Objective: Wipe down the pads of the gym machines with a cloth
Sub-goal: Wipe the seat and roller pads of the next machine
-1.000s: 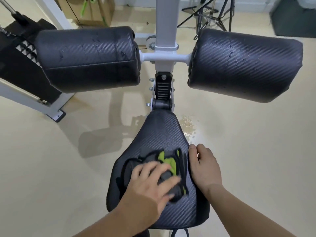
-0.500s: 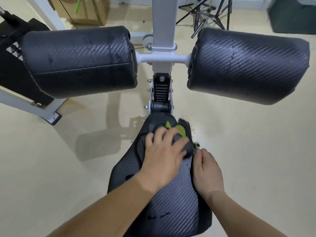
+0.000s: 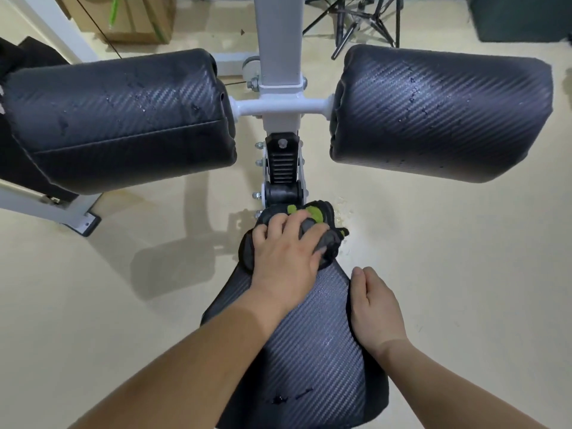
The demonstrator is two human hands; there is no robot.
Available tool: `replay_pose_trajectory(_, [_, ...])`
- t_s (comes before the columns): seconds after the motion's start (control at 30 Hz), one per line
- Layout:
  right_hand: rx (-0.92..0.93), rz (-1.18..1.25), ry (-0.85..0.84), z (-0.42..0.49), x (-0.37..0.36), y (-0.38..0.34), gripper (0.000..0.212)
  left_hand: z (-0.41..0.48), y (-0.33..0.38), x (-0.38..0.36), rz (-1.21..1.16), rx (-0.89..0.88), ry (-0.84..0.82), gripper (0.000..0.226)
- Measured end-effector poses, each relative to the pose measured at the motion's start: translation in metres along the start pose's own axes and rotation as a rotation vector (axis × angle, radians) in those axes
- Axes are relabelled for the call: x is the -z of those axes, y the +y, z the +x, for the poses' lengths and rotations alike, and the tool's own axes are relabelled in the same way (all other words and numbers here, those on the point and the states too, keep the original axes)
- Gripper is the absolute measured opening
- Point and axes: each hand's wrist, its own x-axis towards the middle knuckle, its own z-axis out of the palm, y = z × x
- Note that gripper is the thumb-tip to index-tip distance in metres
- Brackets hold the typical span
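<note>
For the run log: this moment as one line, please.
stage: wiping seat pad | left hand: grips cloth at pad's far end | right hand: rests on pad's right edge | roller pads: wet
</note>
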Motion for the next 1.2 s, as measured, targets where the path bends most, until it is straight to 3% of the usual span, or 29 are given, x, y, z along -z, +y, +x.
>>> replay_pose_trajectory(0.1, [-0.024,0.059,0.011,0.001,-0.001,0.003,0.042,-0.043,0.021,0.005,-0.082,-0.061,0.012,0.037])
replay_pose_trajectory(0.23, [-0.02,0.056,0.009,0.001,0.0,0.004,0.048,-0.104,0.011,0.013,-0.13,-0.315,-0.085,0.042])
replay_pose_trajectory(0.33, [-0.011,-0.014,-0.028,0.001,0.003,0.0,0.052,-0.081,-0.025,0.019,0.021,-0.497,-0.159,0.046])
replay_pose_trajectory(0.47, [0.024,-0.059,-0.057,-0.007,0.012,0.011,0.049,-0.061,0.009,0.013,0.0,-0.001,-0.033,0.043])
replay_pose_trajectory(0.53, [0.054,-0.037,-0.039,-0.016,0.018,0.021,0.04,-0.08,0.048,0.004,-0.016,0.11,0.02,0.039])
replay_pose_trajectory(0.67, [0.113,-0.089,0.045,-0.044,0.036,0.031,0.02,-0.144,0.08,0.01,-0.026,-0.018,0.044,0.04])
replay_pose_trajectory(0.83, [0.065,-0.194,0.029,-0.063,0.036,0.019,0.038,-0.216,0.035,0.025,-0.017,-0.217,-0.037,0.044])
replay_pose_trajectory(0.93, [0.041,-0.218,0.055,-0.062,0.029,0.009,0.036,-0.211,-0.022,0.031,0.106,-0.071,-0.03,0.048])
replay_pose_trajectory(1.07, [0.061,-0.303,0.125,-0.068,0.011,0.007,0.025,-0.18,-0.036,0.032,0.029,0.468,0.064,0.041])
replay_pose_trajectory(1.13, [0.066,-0.309,0.13,-0.07,0.007,0.011,0.026,-0.186,-0.002,0.023,0.02,0.462,0.09,0.039])
replay_pose_trajectory(1.2, [0.068,-0.307,0.091,-0.067,0.012,0.009,0.026,-0.208,0.029,0.017,0.006,0.226,0.073,0.045])
